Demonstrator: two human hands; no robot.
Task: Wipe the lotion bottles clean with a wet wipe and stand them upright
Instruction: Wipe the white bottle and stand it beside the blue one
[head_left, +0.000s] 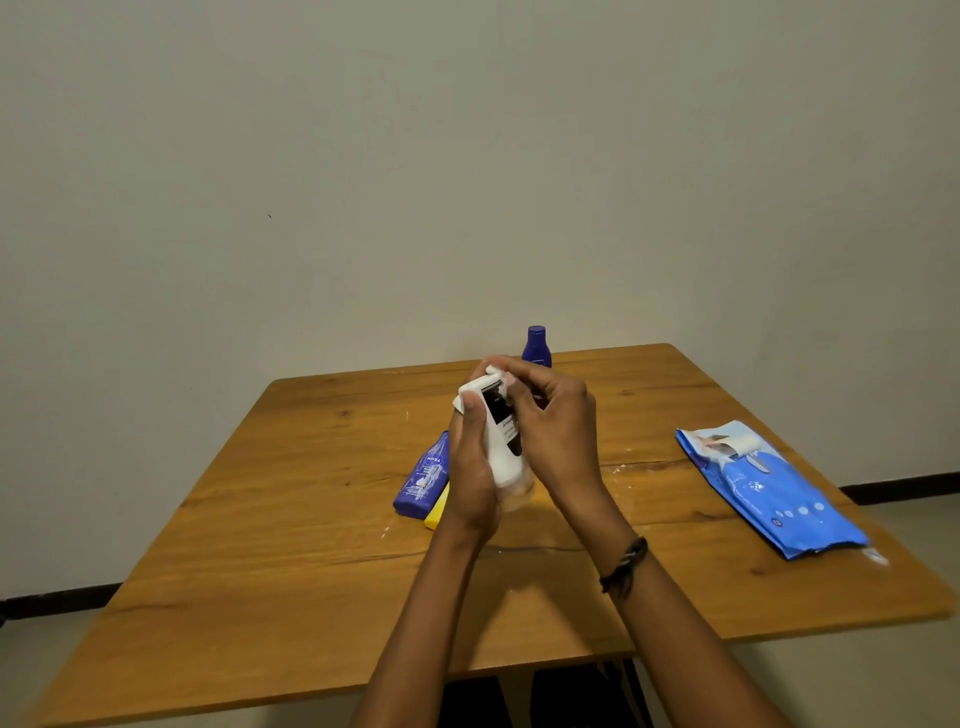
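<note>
A wooden table (260, 571) fills the lower half of the view, standing against a plain pale wall. On its right side lies a blue wet-wipe pack (769, 493), flat, with its white flap peeled up at the far end.

Both forearms reach in over the table's near edge and meet above its middle. The left hand (467, 467) grips a white lotion bottle (498, 462) with a black label, thumb laid up along the bottle's left side and the other fingers curled round behind it. The right hand (556, 431) comes in from the right, its fingers bent over the bottle's upper end and pinching a white wet wipe (491, 370) against it; a corner of the wipe also shows by the left thumb tip.

The bottle is held off the table, tilted. Its long axis runs from a translucent lower end near the person up and away to the left. I cannot tell which end carries the cap.

Just left of the left hand a purple-blue Nivea bottle (423, 478) lies on its side, long axis running from near-left to far-right, its far end hidden behind the hand. A dark blue bottle (536, 345) stands upright at the table's far edge, behind the hands. A yellow item (437, 512) touches the lying bottle, mostly hidden by the left wrist. A dark cord bracelet (626, 564) circles the right wrist.
</note>
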